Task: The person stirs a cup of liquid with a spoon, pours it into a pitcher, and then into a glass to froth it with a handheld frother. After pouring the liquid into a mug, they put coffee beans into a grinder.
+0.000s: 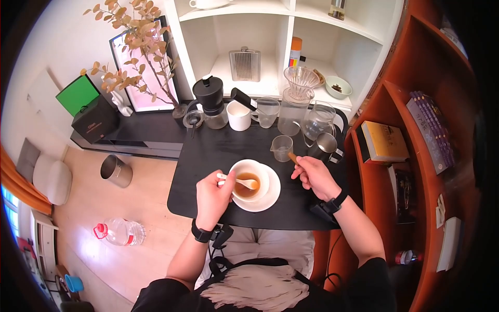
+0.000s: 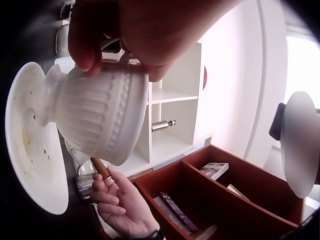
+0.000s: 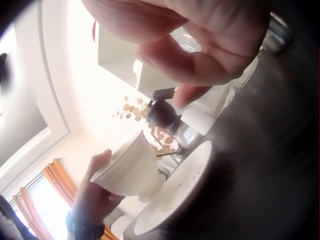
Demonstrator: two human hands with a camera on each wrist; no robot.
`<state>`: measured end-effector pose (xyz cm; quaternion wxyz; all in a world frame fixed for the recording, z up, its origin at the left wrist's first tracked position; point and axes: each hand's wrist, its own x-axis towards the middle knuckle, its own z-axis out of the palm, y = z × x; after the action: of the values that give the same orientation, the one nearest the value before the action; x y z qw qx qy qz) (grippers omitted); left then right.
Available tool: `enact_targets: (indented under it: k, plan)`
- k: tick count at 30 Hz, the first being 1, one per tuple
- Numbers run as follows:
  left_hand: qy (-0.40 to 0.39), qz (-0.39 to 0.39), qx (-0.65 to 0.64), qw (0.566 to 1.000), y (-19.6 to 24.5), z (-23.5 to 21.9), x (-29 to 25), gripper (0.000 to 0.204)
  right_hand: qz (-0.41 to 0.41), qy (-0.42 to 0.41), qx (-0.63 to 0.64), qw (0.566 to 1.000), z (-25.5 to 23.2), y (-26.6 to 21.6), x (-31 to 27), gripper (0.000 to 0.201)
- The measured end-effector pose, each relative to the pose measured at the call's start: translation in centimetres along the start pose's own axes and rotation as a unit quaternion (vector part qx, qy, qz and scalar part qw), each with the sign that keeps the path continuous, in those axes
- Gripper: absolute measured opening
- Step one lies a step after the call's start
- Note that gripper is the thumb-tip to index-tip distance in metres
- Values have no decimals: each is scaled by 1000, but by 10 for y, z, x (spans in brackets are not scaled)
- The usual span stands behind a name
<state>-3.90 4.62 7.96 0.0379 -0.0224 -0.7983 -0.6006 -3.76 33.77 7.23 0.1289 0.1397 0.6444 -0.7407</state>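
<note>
A white footed cup of brown liquid stands on a white saucer, which has small dark specks in the left wrist view. My left hand grips the cup at its handle side, mostly covering the handle. Across the cup lies a white spoon, its bowl in the liquid and its handle passing by my left fingers. To the right of the saucer, above the table, my right hand pinches a short brown stick between thumb and fingers. Its tip points toward a small glass beaker.
Along the back of the black table stand a coffee grinder, a white mug, a glass dripper, a glass server and a metal cup. A red-brown bookshelf borders the right side.
</note>
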Motion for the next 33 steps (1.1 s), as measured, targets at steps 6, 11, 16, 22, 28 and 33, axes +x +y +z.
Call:
enact_targets:
  k: [6,11,16,22,28,33]
  plan:
    - [18,17,-1,1000,13,-7,8,41,-57,-3,11,998,15,-5,-39,28]
    - [38,37,35,998,18,-16,15,43,-79,3,7,997,21,8,-56,27]
    - [54,53,21,997,26,-22,18,45,-85,-2,29,996,32,19,-68,25]
    - [80,86,77,990,27,-21,20,48,-74,-30,37,996,44,30,-72,24]
    - [80,115,98,985,34,-15,20,47,-44,-48,63,996,54,41,-70,28]
    - [85,171,147,970,37,-11,20,48,-42,-52,83,994,57,46,-70,27]
